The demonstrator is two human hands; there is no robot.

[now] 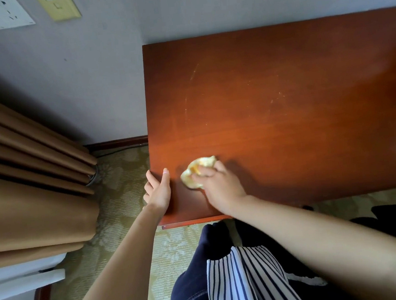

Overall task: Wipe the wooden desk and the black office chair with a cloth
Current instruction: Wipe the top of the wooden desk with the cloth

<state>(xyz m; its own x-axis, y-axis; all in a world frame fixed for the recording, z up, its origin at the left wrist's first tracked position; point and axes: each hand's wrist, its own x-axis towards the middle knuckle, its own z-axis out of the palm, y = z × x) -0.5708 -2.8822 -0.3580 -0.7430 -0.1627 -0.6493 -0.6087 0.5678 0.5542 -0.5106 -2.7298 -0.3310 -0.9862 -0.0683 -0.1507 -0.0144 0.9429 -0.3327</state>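
The cloth (192, 173), a pale yellowish crumpled wad, lies on the wooden desk (283, 94) close to its near-left corner, a little in from the left edge and not far from the near edge. The right hand (219, 184) sits on top of it from the near side, fingers curled over the wad and gripping it against the wood, so that the cloth shows only beyond and to the left of the knuckles. Just to the left, apart from the cloth, the left hand (158, 191) holds the desk's left edge: its thumb (166, 174) lies flat on the top surface along the edge, while the fingers reach down the outer side. Faint pale streaks mark the desk top farther back, towards the middle. Off the left edge hangs a brown pleated curtain (28, 188) above a patterned carpet (124, 192). Beyond the near edge at the right sits a black shape (394, 218), too cut off to identify.
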